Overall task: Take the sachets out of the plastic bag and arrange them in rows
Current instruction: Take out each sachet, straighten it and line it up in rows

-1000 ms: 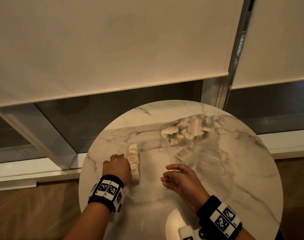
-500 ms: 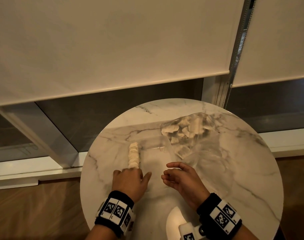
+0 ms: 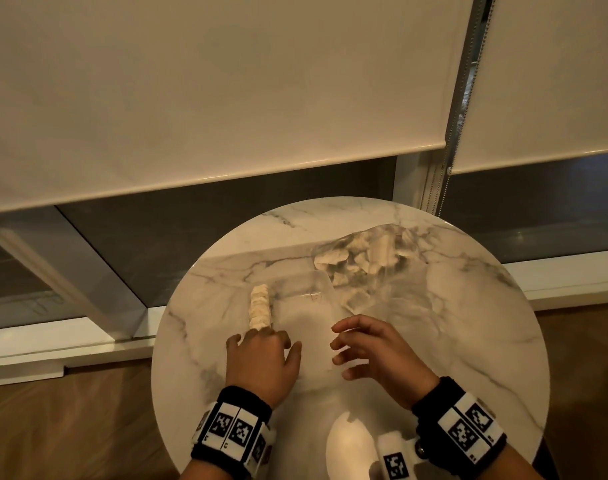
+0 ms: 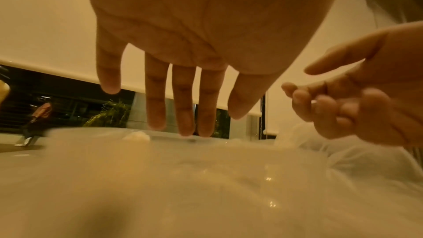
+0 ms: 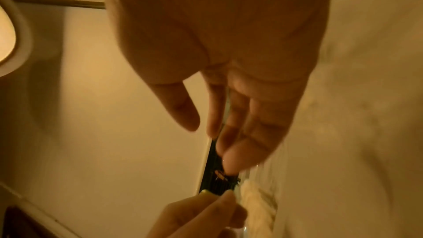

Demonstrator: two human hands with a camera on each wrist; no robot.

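A clear plastic bag (image 3: 382, 292) lies across the round marble table (image 3: 205, 299), with several pale sachets (image 3: 361, 254) heaped in its far end. A short row of sachets (image 3: 260, 306) lies on the marble to the bag's left. My left hand (image 3: 264, 355) hovers palm down just behind the near end of that row, fingers straight and spread, holding nothing; the left wrist view shows its fingers (image 4: 183, 106) above the table. My right hand (image 3: 375, 348) hangs over the near part of the bag with loosely curled, empty fingers (image 5: 231, 128).
A white rounded object (image 3: 351, 445) sits at the table's near edge by my right wrist. Roller blinds (image 3: 209, 81) and a window frame (image 3: 70, 271) stand behind the table. Wooden floor (image 3: 70, 427) lies around it.
My left hand has drawn back from beside the sachet row toward me and spread its fingers. My right hand has loosened its fingers a little and stayed in place.
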